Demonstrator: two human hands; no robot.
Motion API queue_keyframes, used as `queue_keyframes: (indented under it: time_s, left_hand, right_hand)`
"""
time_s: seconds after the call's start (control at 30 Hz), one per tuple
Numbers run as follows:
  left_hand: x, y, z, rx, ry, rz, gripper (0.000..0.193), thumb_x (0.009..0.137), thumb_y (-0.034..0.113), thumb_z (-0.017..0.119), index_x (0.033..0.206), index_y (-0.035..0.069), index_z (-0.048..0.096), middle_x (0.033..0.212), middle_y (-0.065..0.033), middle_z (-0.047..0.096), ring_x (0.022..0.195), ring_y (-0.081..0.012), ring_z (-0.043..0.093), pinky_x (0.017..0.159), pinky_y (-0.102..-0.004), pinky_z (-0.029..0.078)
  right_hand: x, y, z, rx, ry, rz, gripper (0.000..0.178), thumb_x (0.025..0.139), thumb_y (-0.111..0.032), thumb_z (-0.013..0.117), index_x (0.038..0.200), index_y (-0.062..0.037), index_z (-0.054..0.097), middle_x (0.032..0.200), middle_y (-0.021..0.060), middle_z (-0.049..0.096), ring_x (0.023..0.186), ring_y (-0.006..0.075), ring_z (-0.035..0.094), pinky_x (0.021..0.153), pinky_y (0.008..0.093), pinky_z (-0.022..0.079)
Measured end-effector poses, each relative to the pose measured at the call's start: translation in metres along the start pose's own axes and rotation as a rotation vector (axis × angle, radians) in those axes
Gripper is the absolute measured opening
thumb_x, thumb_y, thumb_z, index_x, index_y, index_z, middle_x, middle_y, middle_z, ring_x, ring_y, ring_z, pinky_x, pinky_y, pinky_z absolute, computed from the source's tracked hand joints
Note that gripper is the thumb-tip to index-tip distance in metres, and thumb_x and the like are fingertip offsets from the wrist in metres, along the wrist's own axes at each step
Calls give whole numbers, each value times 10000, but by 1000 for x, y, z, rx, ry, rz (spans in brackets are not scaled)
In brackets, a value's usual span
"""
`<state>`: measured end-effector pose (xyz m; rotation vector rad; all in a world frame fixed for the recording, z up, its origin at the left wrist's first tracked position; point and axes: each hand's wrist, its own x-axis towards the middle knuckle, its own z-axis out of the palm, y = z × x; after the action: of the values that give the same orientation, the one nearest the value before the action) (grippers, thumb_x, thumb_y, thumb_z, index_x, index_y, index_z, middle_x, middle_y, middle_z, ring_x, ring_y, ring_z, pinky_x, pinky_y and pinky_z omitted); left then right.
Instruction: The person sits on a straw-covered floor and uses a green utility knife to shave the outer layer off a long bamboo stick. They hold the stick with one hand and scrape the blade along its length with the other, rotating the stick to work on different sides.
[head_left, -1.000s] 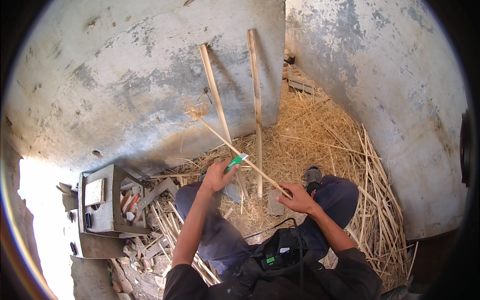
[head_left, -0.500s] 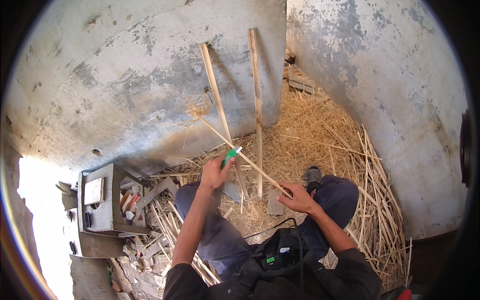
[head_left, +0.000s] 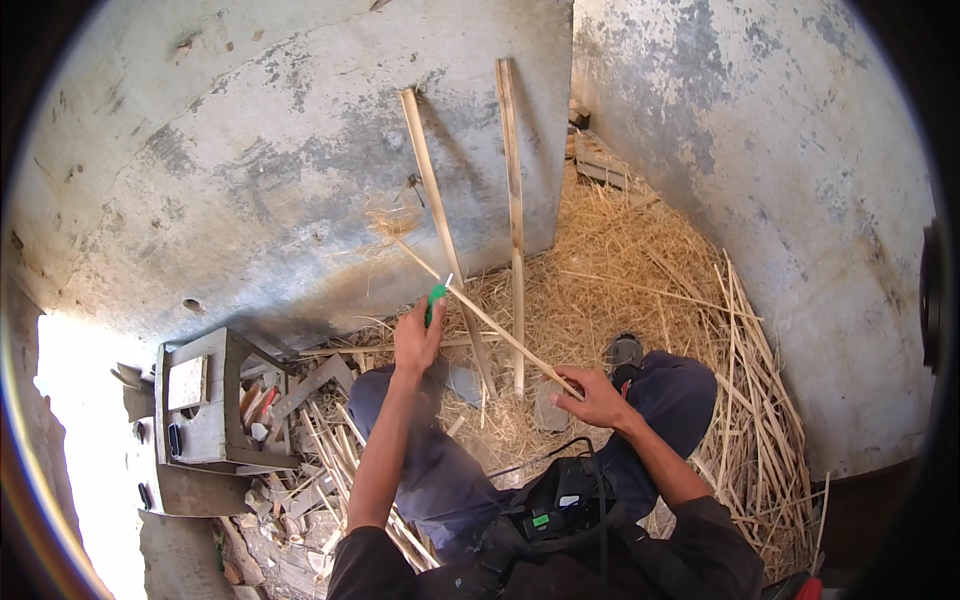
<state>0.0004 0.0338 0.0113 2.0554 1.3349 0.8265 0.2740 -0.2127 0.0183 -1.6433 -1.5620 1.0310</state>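
Right of a grey wooden box [head_left: 235,395] holding scraps [head_left: 263,405], the left hand [head_left: 413,342] is gripping a green-handled knife [head_left: 437,294], the right hand [head_left: 596,397] pinching a thin, pale wooden stick [head_left: 510,340]; farther right, straw-coloured shavings [head_left: 610,235] are edging a peeling wall [head_left: 800,200].

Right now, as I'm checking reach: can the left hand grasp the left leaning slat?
Probably not freely: the left hand is near that leaning slat, but its fingers already hold a green cutter.

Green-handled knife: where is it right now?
In the head view, the green-handled knife is left of centre, in the left hand, its blade by the thin stick.
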Motion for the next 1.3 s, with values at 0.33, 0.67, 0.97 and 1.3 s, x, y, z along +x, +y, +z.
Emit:
queue_keyframes:
  time_s: [0.33, 0.67, 0.97, 1.3]
  left_hand:
    - [-6, -3, 1, 13, 77, 92, 475, 1135, 453, 561, 1124, 8, 726, 747, -266, 654, 709, -463, 661, 699, -515, 502]
    - [1, -11, 4, -51, 68, 61, 534, 1144, 475, 538, 1073, -28, 702, 755, -265, 660, 709, -468, 634, 713, -527, 500]
    - [12, -13, -14, -127, 106, -8, 599, 1128, 547, 528, 1078, -23, 707, 754, -252, 670, 751, -454, 680, 729, -527, 500]
    - [32, -25, -36, -55, 164, -71, 605, 1125, 543, 530, 1014, -24, 709, 750, -246, 658, 698, -425, 618, 714, -518, 487]
  right_hand:
    - [-1, 1, 3, 13, 1, -24, 539, 967, -346, 803, 1383, -18, 703, 817, 146, 677, 717, 222, 593, 691, 386, 490]
    - [-1, 6, 2, -9, -9, -28, 512, 950, -365, 804, 1343, -46, 729, 786, 127, 670, 695, 223, 597, 673, 386, 487]
    - [-3, 1, 2, -7, -39, -34, 474, 947, -365, 803, 1335, -99, 745, 762, 109, 642, 671, 197, 579, 656, 376, 474]
    - [-5, -4, -1, 27, -63, -57, 453, 944, -340, 810, 1336, -121, 747, 695, 66, 574, 644, 165, 535, 639, 350, 442]
